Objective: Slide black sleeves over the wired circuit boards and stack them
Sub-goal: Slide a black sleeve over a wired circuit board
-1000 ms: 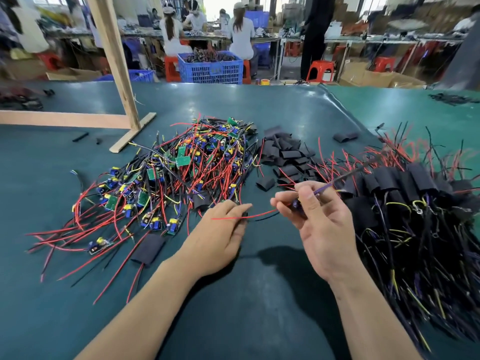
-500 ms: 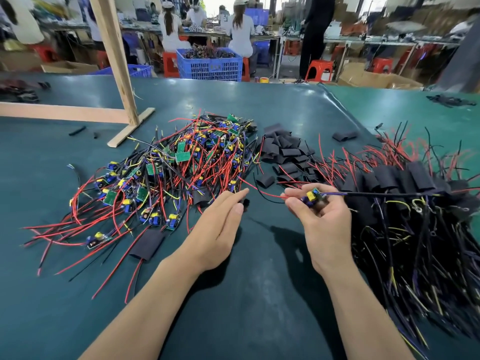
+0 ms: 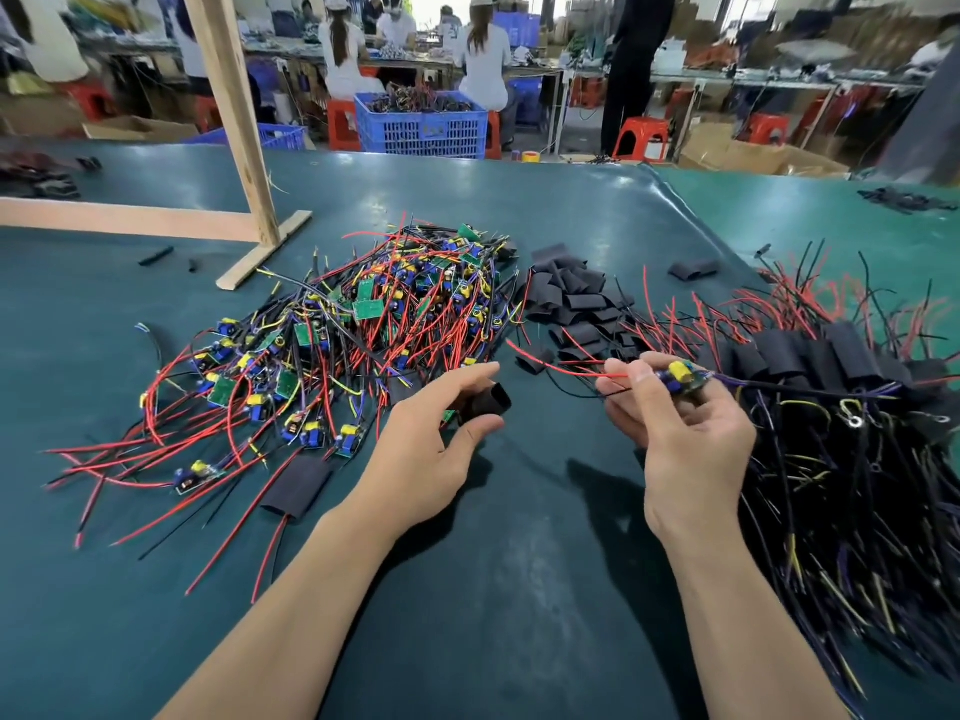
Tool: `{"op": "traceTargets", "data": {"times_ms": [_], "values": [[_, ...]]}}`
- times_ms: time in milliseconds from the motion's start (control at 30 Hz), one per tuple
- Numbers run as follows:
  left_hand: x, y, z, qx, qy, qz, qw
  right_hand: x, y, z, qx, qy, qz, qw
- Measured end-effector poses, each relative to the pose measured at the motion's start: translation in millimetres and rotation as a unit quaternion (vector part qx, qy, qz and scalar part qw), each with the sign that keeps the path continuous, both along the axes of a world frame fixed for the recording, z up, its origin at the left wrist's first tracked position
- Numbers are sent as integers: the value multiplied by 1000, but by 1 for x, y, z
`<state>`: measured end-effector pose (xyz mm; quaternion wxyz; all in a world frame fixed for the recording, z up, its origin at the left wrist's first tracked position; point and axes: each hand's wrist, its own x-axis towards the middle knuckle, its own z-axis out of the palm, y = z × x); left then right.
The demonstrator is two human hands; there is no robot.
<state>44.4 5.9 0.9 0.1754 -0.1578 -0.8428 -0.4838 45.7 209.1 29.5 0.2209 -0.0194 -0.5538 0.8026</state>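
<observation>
The left hand (image 3: 436, 449) pinches a short black sleeve (image 3: 488, 405) between thumb and fingers, just above the dark green desk (image 3: 493, 615). The right hand (image 3: 691, 439), raised beside it, grips a small wired circuit board (image 3: 680, 377). Loose board pile (image 3: 358, 324) left, sleeved stack (image 3: 831, 387) right.

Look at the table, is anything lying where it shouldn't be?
Mostly no. One black sleeve lies alone on the mat, apart from the sleeve pile, and a sleeved board sits at the edge of the bare boards, not on the finished stack.
</observation>
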Motion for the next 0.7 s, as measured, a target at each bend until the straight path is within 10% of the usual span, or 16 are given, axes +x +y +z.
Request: {"op": "traceTargets", "data": {"times_ms": [433,700], "values": [[10,32,11,138,2,-8,990,7,-21,0,-106,-34,200,973],[9,36,16,434,-150,-95,883,9,-27,-4,-52,12,240,969]]}}
